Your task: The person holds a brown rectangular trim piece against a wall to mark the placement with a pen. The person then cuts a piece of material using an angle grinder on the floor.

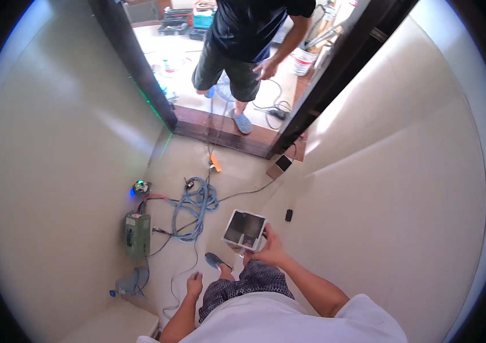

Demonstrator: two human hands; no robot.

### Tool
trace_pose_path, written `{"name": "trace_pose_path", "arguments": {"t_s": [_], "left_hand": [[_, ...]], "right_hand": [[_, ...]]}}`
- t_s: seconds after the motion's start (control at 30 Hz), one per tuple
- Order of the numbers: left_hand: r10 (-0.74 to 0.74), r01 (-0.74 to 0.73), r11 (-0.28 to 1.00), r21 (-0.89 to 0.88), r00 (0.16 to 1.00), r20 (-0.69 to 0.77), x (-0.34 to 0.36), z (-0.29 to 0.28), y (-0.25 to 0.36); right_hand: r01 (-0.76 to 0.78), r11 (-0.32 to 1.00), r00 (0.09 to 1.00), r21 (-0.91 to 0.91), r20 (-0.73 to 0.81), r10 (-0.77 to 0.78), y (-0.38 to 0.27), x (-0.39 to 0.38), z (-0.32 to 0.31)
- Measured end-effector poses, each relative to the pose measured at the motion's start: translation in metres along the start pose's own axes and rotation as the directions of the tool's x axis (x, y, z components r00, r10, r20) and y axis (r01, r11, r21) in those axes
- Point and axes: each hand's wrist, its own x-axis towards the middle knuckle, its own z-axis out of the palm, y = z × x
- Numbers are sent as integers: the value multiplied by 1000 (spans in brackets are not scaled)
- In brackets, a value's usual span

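My right hand (270,251) grips the right edge of a square box (244,229) with a white rim and a dark glossy top, held in front of my body. Its underside is hidden. Low at my left side hangs my left hand (195,284), fingers curled in with nothing visible in them. A small black object (288,215) lies to the right of the box. Blue hose or cable (198,204) lies in loose coils on the floor, ahead and to the left.
Another person (243,51) stands in the doorway over the dark sill (226,127). By the left wall are a green machine (137,235) and a laser device (140,187) with green light. Thin cords cross the floor. A rectangular device (279,166) rests beside the right door post.
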Motion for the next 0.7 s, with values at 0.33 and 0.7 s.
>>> {"name": "trace_pose_path", "arguments": {"t_s": [0.33, 0.7], "left_hand": [[-127, 139, 970, -201, 989, 72, -21, -33, 4], [-175, 181, 979, -96, 982, 65, -38, -41, -5]], "right_hand": [[47, 999, 993, -23, -110, -49, 5, -22, -35], [114, 991, 985, -69, -124, -122, 20, -39, -64]]}}
